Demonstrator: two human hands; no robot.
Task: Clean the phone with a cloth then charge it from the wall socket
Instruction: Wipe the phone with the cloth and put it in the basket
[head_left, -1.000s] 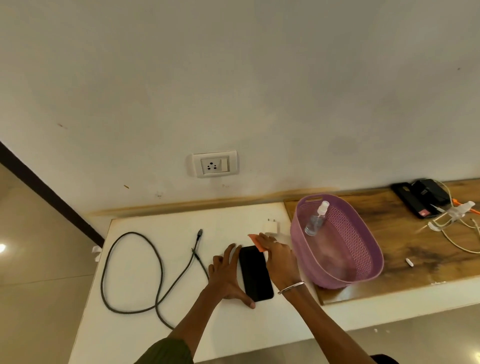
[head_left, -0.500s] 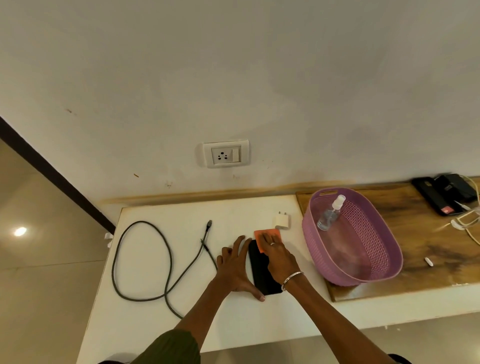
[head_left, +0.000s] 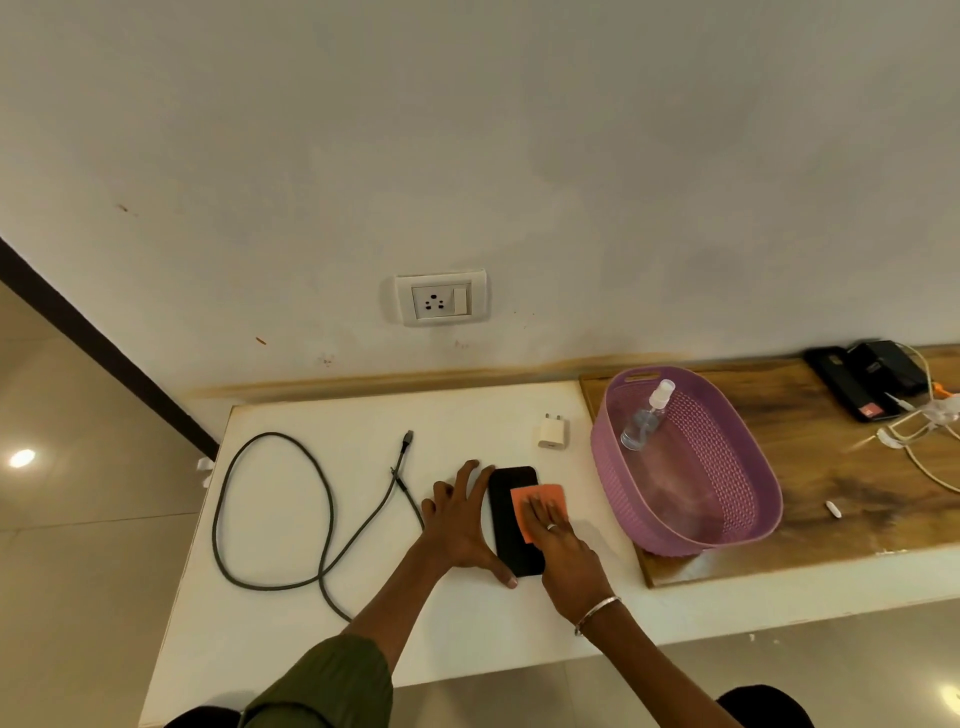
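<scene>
From the head view, the black phone lies flat on the white counter. The left hand steadies its left edge, fingers spread; the right hand presses the orange cloth flat onto it.

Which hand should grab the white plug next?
Probably the right hand: the plug lies just beyond it. The left hand is pressed flat beside the phone, steadying it, farther off.

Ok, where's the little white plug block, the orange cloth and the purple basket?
white plug block (head_left: 552, 432), head view, its flat front face.
orange cloth (head_left: 535, 498), head view, the bare part beyond the fingers.
purple plastic basket (head_left: 608, 457), head view, its left outer wall.
</scene>
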